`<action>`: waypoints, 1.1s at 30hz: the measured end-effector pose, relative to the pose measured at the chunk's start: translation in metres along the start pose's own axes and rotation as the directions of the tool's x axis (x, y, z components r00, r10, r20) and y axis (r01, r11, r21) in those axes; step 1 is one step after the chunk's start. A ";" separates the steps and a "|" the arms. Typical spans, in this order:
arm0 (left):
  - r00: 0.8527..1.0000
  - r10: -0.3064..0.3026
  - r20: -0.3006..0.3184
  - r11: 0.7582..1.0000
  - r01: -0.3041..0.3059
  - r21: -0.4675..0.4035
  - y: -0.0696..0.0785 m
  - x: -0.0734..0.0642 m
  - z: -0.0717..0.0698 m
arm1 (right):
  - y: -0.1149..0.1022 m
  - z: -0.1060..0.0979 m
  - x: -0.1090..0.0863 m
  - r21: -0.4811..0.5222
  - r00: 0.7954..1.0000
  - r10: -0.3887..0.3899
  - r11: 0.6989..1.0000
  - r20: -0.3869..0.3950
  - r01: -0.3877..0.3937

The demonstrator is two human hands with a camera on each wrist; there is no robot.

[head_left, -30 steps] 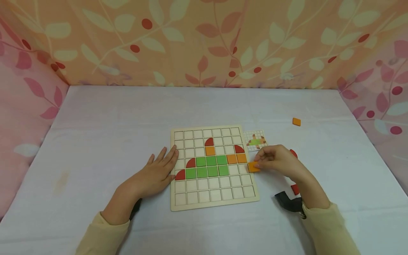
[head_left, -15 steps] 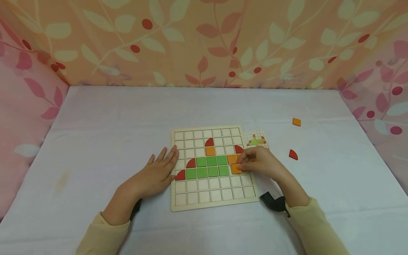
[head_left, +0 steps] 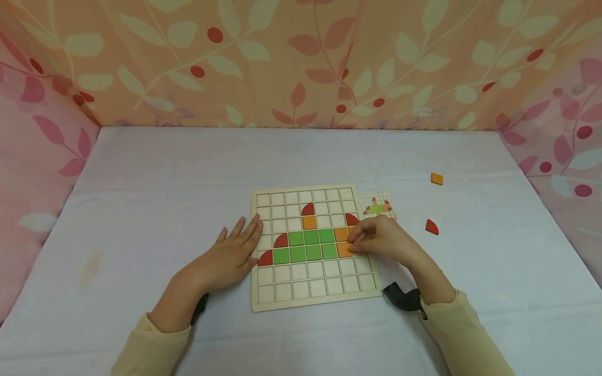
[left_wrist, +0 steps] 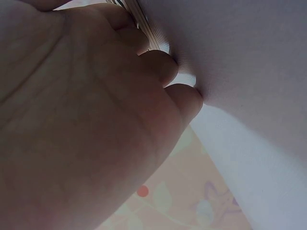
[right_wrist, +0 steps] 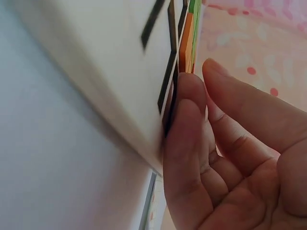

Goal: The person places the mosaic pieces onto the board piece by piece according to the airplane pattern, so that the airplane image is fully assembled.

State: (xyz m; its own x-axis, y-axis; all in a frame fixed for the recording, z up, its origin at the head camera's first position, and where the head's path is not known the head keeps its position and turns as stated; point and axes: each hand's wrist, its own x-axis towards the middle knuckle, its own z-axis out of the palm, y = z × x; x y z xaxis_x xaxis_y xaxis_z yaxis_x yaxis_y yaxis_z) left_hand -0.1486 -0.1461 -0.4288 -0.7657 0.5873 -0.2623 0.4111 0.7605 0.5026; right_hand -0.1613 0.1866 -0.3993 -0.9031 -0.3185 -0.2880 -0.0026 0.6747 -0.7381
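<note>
A wooden grid board (head_left: 316, 302) lies on the table, bearing green squares (head_left: 312, 253), orange squares and red quarter-circle tiles (head_left: 280, 241). The left hand (head_left: 231, 259) lies flat with spread fingers at the board's left edge, its fingertips and thumb on the rim. The right hand (head_left: 380, 237) is over the board's right side, fingers bent, touching an orange square tile (head_left: 345, 250) beside the lower green row. In the right wrist view, fingertips (right_wrist: 189, 84) are against an orange tile (right_wrist: 186, 45), while the thumb stands apart from it. The hand hides some right-hand cells.
A small pattern card (head_left: 378, 204) lies at the board's upper right. On the white cloth to the right are a loose orange tile (head_left: 437, 179) and a red quarter-circle tile (head_left: 431, 227). Patterned curtains (head_left: 301, 62) stand behind and at both sides.
The right hand moved left over the board carrying the orange tile, which has shifted slightly left into the cell beside the green row. The left hand stays at the board's edge.
</note>
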 end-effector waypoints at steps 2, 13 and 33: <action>1.000 -0.002 0.000 1.000 0.002 -0.003 0.000 0.000 0.000 | 0.001 -0.002 -0.002 0.002 1.000 0.011 1.000 -0.012 -0.011; 1.000 -0.013 -0.002 1.000 0.013 0.000 0.001 0.001 0.000 | 0.014 -0.025 -0.012 0.028 0.992 0.077 0.997 -0.099 -0.074; 1.000 -0.016 0.005 1.000 0.016 0.004 0.003 0.001 -0.001 | 0.068 -0.089 -0.046 0.085 0.926 0.222 0.975 -0.306 -0.206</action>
State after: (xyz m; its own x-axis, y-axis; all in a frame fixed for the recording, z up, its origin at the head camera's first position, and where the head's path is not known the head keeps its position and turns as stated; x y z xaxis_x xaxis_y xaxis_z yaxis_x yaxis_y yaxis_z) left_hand -0.1484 -0.1441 -0.4265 -0.7695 0.5766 -0.2745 0.4011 0.7709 0.4948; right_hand -0.1579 0.3063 -0.3817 -0.9681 0.0590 -0.2437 0.2199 0.6669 -0.7120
